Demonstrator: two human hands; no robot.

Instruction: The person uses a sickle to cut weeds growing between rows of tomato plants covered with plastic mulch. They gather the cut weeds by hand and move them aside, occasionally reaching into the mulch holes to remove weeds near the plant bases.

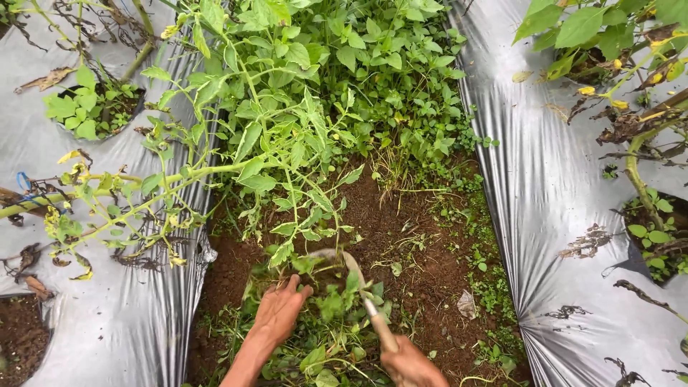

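Left hand (278, 312) presses flat, fingers spread, pinning weeds (326, 337) taut. Right hand (410, 364) has fingers wrapped round sickle (362, 290), its blade hooked behind the stems.

I see no boxes, bags, labels, signs or screens here. It is only a garden outdoors, with nothing wrapped up and nothing with a tag on it.
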